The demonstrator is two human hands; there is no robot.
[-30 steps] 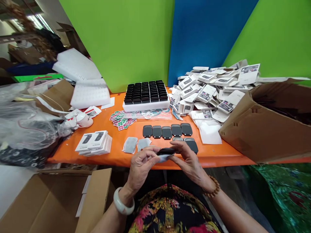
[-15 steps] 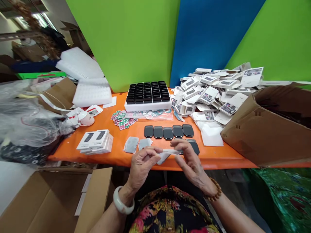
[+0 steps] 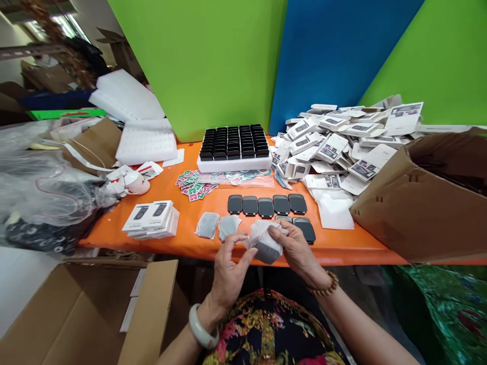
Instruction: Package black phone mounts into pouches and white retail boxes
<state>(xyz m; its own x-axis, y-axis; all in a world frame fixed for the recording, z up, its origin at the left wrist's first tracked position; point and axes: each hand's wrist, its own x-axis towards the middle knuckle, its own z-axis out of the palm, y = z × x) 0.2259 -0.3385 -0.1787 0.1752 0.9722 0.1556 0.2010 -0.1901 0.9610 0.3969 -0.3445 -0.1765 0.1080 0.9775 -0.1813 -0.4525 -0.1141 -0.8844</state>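
A dark flat device in a thin white pouch (image 3: 266,244) is held above the table's front edge. My right hand (image 3: 301,254) grips the pouch's right side, thumb on top. At the opposite side, my left hand (image 3: 230,268) pinches the pouch's loose corner between thumb and fingers. Just left lie two more wrapped devices, a nearer wrapped device (image 3: 229,226) and a farther-left wrapped device (image 3: 207,225). Behind and beside my right hand, several bare black devices (image 3: 265,207) lie in two rows, the front row partly hidden by that hand.
A white foam tray (image 3: 236,165) of black devices stands at the back. Small printed cards (image 3: 195,186) lie before it. White boxes (image 3: 327,147) are heaped right, beside a carton (image 3: 403,203). Stacked boxes (image 3: 152,219) sit left; an open carton (image 3: 148,309) stands below.
My right hand has closed on the pouch, which has turned and now shows its dark device below. The left hand has shifted slightly right and lower.
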